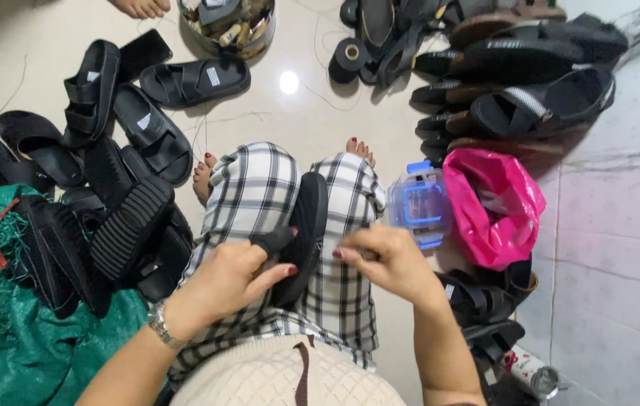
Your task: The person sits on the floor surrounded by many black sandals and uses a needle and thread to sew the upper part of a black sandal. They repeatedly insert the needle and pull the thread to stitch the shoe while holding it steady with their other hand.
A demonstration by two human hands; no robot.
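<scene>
A black sandal (308,225) stands on edge between my knees, on my checked trousers (248,195). My left hand (233,278) pinches the sandal's black strap (273,240) between thumb and fingers. My right hand (384,259) is at the sandal's right side with fingertips pinched together, apparently on a thin thread that I cannot make out. A watch sits on my left wrist.
Black sandals are piled at the left (121,143) and at the upper right (523,75). A pink plastic bag (493,203) and a clear blue-lidded jug (419,203) lie to the right. A green net sack (4,331), a tin of bits (227,26) and a thread spool (350,56) surround me. Another person's foot (139,7) shows at the top.
</scene>
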